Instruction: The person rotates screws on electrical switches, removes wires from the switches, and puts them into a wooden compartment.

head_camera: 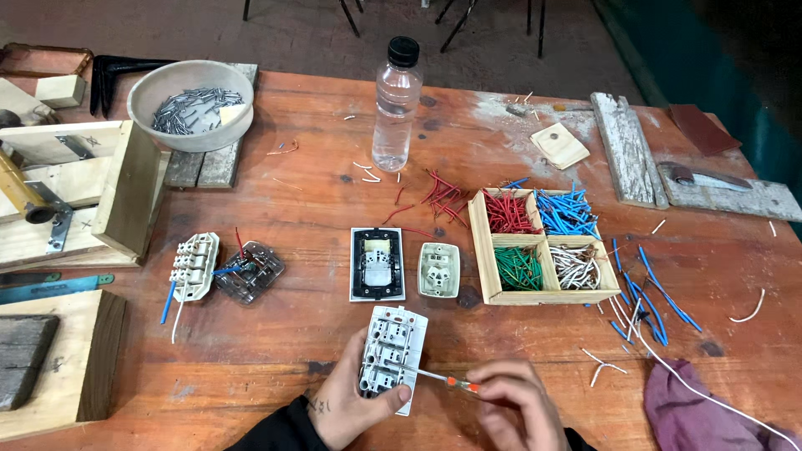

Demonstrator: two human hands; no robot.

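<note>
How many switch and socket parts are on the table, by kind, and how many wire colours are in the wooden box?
Switch module held in the left hand: 1
Black-framed module: 1
Beige socket insert: 1
White terminal block: 1
Clear dark module: 1
Total parts: 5
Wire colours in the wooden box: 4 (red, blue, green, white)

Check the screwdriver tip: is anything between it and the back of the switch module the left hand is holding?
Nothing visible. The right hand holds the small screwdriver, and its shaft runs straight to the back of the white switch module gripped by the left hand. No wire or other part crosses that line; the other modules lie farther up the table.
</note>
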